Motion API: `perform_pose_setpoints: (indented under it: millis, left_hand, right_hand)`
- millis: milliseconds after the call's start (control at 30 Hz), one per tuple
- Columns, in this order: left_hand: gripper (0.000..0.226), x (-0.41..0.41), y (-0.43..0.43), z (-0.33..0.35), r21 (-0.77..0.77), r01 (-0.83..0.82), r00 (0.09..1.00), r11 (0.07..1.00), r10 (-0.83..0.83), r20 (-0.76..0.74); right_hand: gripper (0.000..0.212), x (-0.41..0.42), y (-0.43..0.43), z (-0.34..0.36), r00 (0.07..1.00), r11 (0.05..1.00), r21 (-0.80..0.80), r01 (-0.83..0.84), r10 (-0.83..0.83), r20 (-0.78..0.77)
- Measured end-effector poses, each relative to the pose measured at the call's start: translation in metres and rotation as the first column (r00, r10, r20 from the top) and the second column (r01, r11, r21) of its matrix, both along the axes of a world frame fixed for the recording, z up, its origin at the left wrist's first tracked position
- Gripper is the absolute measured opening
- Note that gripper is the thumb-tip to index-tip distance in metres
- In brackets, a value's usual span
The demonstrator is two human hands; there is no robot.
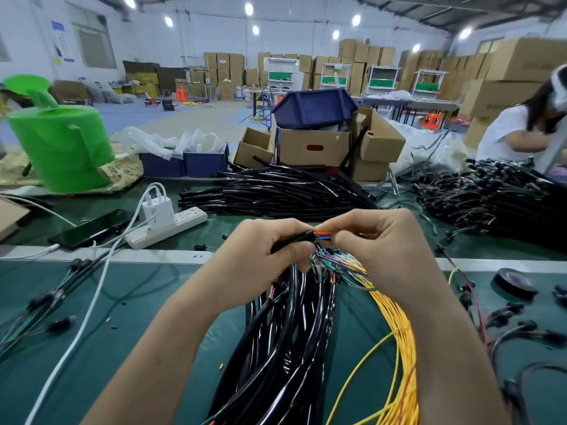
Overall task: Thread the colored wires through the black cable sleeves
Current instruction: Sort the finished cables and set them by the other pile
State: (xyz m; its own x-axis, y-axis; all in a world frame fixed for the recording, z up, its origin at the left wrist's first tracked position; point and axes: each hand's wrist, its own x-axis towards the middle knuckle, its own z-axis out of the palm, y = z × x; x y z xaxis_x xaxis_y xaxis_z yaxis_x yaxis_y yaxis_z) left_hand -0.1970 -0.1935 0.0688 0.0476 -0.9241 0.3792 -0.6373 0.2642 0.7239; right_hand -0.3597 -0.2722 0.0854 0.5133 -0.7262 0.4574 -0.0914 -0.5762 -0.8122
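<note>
Far-left edge of tabletop [138, 302]: green watering can [61, 142] on torn cardboard; nearer, dark phone [92, 230] lying flat, just beside white power strip [167, 228] with charger [156, 211] plugged in, white cable [92, 302] trailing toward near edge. Back middle: loose pile of empty black sleeves [276, 191], cardboard boxes [313, 148] behind it. Centre, above near half of tabletop: left hand [260, 250] curled round mouth end of one black sleeve [294, 239], thumb against it, grasping firmly. Between both hands: short run of colored wires [322, 235], orange and blue visible, tips at or just inside sleeve mouth; cannot tell how deep. Right hand [386, 240] pinching those wires between thumb and fingertips, just beside left hand. Below hands: thick bundle of black cables [285, 332] running to near edge, loose green, purple and red wire ends fanned at its top; to right of it, sheaf of yellow wires [395, 326]. Right side: roll of black tape [515, 282] lying flat, big heap of connector harnesses [491, 197] toward back-right corner, second person [515, 133] beyond it. Step in hand, judged: feeding wire group into sleeve opening, early in insertion. Next move likely calling for wire tips bunched and straight, pushed leftward in short strokes with sleeve mouth steady, then a fresh pinch farther back along wires; risk of one strand splaying out and missing opening.
</note>
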Motion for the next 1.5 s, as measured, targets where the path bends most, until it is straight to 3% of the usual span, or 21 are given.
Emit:
perform_pose_setpoints:
  millis: [100,267,400,533,600,667,733,800,867,933,1000,1067,1100,1167,1233,1300,1367,1500]
  left_hand:
    - [0.021,-0.001,0.001,0.002,0.016,-0.032,0.994,0.999,0.03,0.109]
    - [0.014,-0.004,0.002,0.007,0.07,-0.024,0.992,0.997,0.015,0.123]
    - [0.013,-0.008,0.002,0.006,0.096,-0.013,0.989,0.995,-0.001,0.147]
    - [0.04,-0.021,0.002,0.005,0.078,-0.004,0.973,0.997,-0.014,0.232]
    - [0.041,-0.02,0.002,0.005,0.068,-0.038,0.968,0.997,0.02,0.249]
    - [0.034,-0.013,0.002,0.007,0.041,-0.068,0.964,0.997,0.055,0.261]
    - [0.027,0.001,0.004,0.009,-0.005,-0.13,0.966,0.991,0.128,0.225]
    - [0.027,0.013,0.008,0.011,-0.057,-0.196,0.963,0.979,0.203,0.179]
    - [0.028,0.019,0.013,0.012,-0.103,-0.239,0.955,0.965,0.253,0.156]
    - [0.029,0.019,0.016,0.015,-0.129,-0.234,0.958,0.964,0.251,0.142]
    - [0.028,0.015,0.017,0.018,-0.12,-0.179,0.97,0.976,0.196,0.144]
    - [0.026,0.01,0.018,0.02,-0.064,-0.116,0.978,0.991,0.126,0.167]
    - [0.026,0.009,0.018,0.02,-0.026,-0.087,0.98,0.996,0.09,0.175]
    - [0.027,0.011,0.017,0.02,0.049,-0.054,0.984,0.997,0.045,0.173]
    - [0.027,0.017,0.018,0.021,0.11,-0.057,0.986,0.992,0.038,0.165]
    - [0.026,0.025,0.019,0.022,0.157,-0.062,0.989,0.986,0.039,0.145]
    - [0.022,0.029,0.021,0.021,0.18,-0.062,0.993,0.982,0.042,0.113]
    - [0.023,0.024,0.016,0.017,0.188,-0.058,0.99,0.98,0.032,0.138]
  right_hand:
    - [0.025,0.0,0.002,0.001,0.998,0.999,-0.048,-0.011,0.008,-0.063]
    - [0.014,-0.004,0.002,0.007,0.982,0.995,-0.04,-0.086,0.078,-0.174]
    - [0.016,0.001,0.003,0.005,0.982,0.996,-0.055,-0.069,0.058,-0.179]
    - [0.013,0.021,0.01,-0.002,0.976,0.997,-0.005,-0.071,0.068,-0.208]
    - [0.015,0.028,0.01,-0.006,0.978,0.998,0.009,-0.059,0.06,-0.199]
    - [0.018,0.03,0.009,-0.009,0.988,0.995,-0.093,0.021,-0.035,-0.15]
    - [0.025,0.027,0.007,-0.007,0.983,0.967,-0.176,0.184,-0.181,0.028]
    - [0.039,0.015,0.003,-0.003,0.932,0.961,-0.041,0.274,-0.255,0.258]
    - [0.052,-0.005,-0.004,0.003,0.945,0.97,0.222,0.098,-0.161,0.286]
    - [0.061,-0.013,-0.005,0.004,0.99,0.894,0.425,-0.142,0.122,0.073]
    - [0.068,-0.006,-0.005,-0.004,0.949,0.771,0.577,-0.271,0.314,0.026]
    - [0.065,0.008,-0.01,-0.011,0.939,0.605,0.719,-0.341,0.246,0.238]
    - [0.06,0.013,-0.013,-0.015,0.893,0.461,0.767,-0.446,0.17,0.416]
    - [0.044,0.018,-0.021,-0.018,0.723,0.171,0.718,-0.675,-0.041,0.69]
    - [0.038,0.018,-0.026,-0.02,0.604,0.054,0.624,-0.78,-0.201,0.771]
    - [0.035,0.02,-0.026,-0.021,0.594,0.075,0.623,-0.779,-0.233,0.77]
    - [0.021,0.024,-0.024,-0.023,0.682,0.172,0.706,-0.687,-0.184,0.708]
    - [0.01,0.044,-0.008,-0.028,0.799,0.381,0.727,-0.571,0.054,0.599]
